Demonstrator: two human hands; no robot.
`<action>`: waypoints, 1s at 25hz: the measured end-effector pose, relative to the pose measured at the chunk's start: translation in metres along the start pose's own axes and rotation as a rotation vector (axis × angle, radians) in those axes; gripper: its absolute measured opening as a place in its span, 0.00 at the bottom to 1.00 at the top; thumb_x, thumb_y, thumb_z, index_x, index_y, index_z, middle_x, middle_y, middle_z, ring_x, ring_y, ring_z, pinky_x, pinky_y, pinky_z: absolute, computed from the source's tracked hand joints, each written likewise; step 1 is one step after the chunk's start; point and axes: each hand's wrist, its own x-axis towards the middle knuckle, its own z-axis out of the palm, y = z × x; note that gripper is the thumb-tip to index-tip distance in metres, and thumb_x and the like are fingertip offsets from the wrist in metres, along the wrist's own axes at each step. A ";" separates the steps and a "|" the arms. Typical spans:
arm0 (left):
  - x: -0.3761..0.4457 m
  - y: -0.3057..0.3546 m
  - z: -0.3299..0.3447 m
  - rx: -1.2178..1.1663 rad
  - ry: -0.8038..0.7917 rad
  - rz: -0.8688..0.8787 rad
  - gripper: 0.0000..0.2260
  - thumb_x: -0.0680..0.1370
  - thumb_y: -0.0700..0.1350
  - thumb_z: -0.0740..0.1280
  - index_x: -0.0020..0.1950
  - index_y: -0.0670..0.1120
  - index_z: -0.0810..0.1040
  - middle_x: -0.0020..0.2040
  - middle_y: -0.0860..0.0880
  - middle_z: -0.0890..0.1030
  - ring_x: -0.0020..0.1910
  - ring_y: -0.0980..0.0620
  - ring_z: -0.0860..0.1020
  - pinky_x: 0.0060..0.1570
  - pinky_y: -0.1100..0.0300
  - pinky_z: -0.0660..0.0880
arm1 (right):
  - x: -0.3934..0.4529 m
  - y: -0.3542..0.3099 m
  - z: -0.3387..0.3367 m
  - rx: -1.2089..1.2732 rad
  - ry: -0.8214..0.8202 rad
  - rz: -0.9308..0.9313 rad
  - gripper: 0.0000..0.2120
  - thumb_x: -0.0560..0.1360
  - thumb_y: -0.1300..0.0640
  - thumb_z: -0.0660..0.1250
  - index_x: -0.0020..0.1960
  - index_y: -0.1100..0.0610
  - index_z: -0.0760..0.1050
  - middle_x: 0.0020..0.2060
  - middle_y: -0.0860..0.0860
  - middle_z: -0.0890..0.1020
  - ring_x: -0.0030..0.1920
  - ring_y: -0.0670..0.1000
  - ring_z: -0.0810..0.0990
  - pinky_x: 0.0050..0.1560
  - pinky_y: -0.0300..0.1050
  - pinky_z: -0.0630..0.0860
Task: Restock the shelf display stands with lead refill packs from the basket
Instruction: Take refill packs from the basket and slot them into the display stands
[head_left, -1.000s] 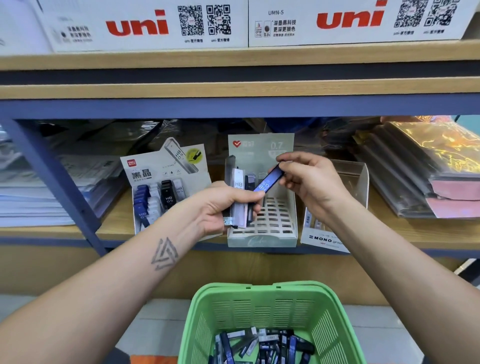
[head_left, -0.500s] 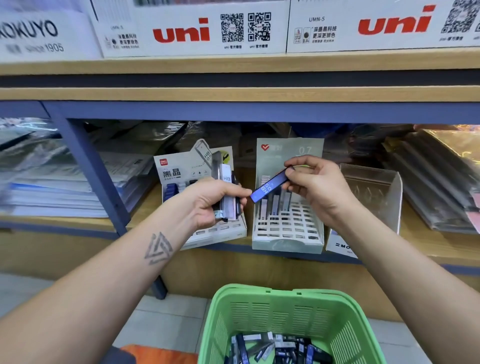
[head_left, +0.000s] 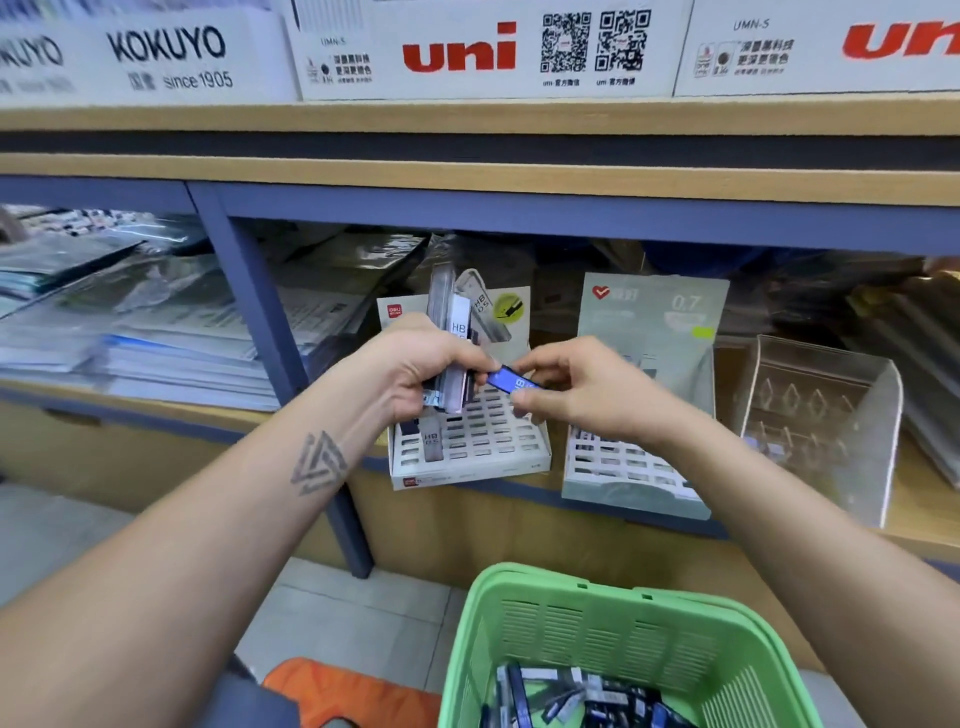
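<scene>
My left hand (head_left: 415, 371) grips a bundle of upright lead refill packs (head_left: 453, 332), grey and white, marked HB. My right hand (head_left: 576, 392) pinches a blue refill pack (head_left: 511, 381) lying flat, its end touching the bundle. Both hands hover over the white slotted display stand (head_left: 483, 447), which has one HB pack standing in its left column. A grey-green 0.7 display stand (head_left: 636, 467) sits to its right, partly hidden by my right wrist. The green basket (head_left: 613, 623) below holds several loose refill packs (head_left: 561, 701).
A clear acrylic stand (head_left: 821, 415) sits at the right on the wooden shelf (head_left: 182, 410). Stacks of wrapped paper (head_left: 145, 338) fill the left bay behind a blue upright post (head_left: 270, 332). White uni and Kokuyo boxes (head_left: 467, 52) line the shelf above.
The view has shifted left and closer. My right hand has carried the blue pack left, away from the 0.7 stand, until it meets the bundle in my left hand over the white stand.
</scene>
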 end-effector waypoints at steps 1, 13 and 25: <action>0.000 -0.001 -0.004 -0.010 0.002 -0.004 0.11 0.71 0.27 0.71 0.52 0.36 0.78 0.38 0.38 0.79 0.27 0.48 0.80 0.30 0.56 0.79 | 0.007 -0.006 0.006 0.012 -0.003 0.003 0.07 0.79 0.58 0.70 0.57 0.57 0.81 0.41 0.52 0.87 0.39 0.48 0.85 0.45 0.40 0.80; 0.003 0.007 -0.065 -0.108 0.155 -0.062 0.05 0.76 0.28 0.66 0.44 0.37 0.77 0.34 0.42 0.80 0.22 0.54 0.77 0.29 0.62 0.78 | 0.067 -0.004 0.042 -0.078 0.392 -0.037 0.12 0.74 0.63 0.74 0.52 0.49 0.77 0.40 0.45 0.81 0.40 0.43 0.79 0.48 0.42 0.79; -0.007 0.004 -0.100 -0.071 0.280 -0.064 0.07 0.75 0.28 0.68 0.40 0.37 0.75 0.27 0.42 0.78 0.21 0.53 0.75 0.24 0.64 0.75 | 0.081 -0.043 0.085 -0.211 0.283 -0.227 0.07 0.77 0.59 0.72 0.54 0.52 0.84 0.44 0.45 0.84 0.45 0.45 0.81 0.52 0.47 0.81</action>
